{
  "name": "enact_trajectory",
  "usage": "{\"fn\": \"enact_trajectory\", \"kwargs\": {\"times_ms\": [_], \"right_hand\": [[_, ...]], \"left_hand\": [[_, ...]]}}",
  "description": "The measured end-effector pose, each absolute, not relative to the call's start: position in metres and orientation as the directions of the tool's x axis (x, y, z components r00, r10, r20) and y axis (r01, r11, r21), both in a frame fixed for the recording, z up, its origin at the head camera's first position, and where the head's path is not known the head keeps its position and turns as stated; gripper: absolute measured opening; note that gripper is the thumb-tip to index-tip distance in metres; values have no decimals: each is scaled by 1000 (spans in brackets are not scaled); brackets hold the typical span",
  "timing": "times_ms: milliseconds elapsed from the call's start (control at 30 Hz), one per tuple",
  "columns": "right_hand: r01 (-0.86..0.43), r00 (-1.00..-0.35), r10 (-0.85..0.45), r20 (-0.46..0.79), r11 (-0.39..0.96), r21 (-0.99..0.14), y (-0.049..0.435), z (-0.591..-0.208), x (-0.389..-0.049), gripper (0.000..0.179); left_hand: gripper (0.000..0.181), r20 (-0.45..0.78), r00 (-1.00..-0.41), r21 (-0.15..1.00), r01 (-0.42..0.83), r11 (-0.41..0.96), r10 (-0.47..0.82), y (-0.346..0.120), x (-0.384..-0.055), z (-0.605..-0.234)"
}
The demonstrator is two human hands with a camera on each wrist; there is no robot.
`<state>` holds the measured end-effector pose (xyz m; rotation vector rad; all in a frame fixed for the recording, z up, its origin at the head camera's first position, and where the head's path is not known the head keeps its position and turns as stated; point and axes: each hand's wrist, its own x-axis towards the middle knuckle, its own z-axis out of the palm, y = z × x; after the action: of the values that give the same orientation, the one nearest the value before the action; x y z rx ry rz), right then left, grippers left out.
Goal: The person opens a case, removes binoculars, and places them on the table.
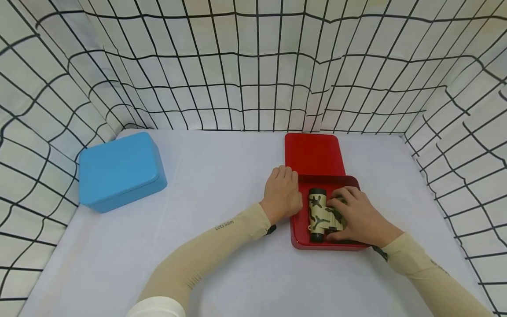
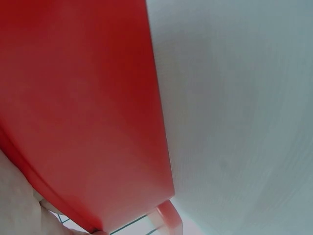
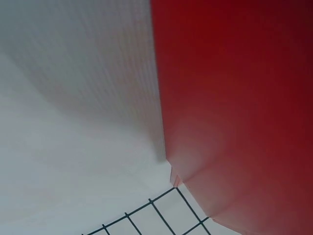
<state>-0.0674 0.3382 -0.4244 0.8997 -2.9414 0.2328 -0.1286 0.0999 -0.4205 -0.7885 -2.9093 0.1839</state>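
Observation:
Camouflage-patterned binoculars [image 1: 317, 215] lie inside an open red box [image 1: 303, 243], one barrel lengthwise near its left side. My right hand [image 1: 358, 220] reaches over the box's right side and grips the binoculars' other barrel, mostly hidden under the fingers. At the left rim, my left hand [image 1: 282, 193] holds the box, fingers curled over the edge. In the left wrist view, the box's outer wall [image 2: 88, 107] fills the left side, with part of the hand [image 2: 22, 200] at the lower left. The right wrist view shows the opposite wall [image 3: 234, 98]; no fingers appear there.
A red lid [image 1: 314, 154] lies just behind the box, against its back edge. At the far left of the white table [image 1: 222, 167] sits a closed blue box [image 1: 120, 169]. Black grid netting [image 1: 257, 83] encloses the table's back and both sides.

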Motion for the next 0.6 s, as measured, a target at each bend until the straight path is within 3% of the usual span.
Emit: {"fn": "enact_trajectory", "kwargs": {"times_ms": [600], "right_hand": [[-596,-802,-590,93,801,-58,335,-427,-72,80]], "left_hand": [[26,74,-860,-140,492,859,505,100,-129,-422]]}}
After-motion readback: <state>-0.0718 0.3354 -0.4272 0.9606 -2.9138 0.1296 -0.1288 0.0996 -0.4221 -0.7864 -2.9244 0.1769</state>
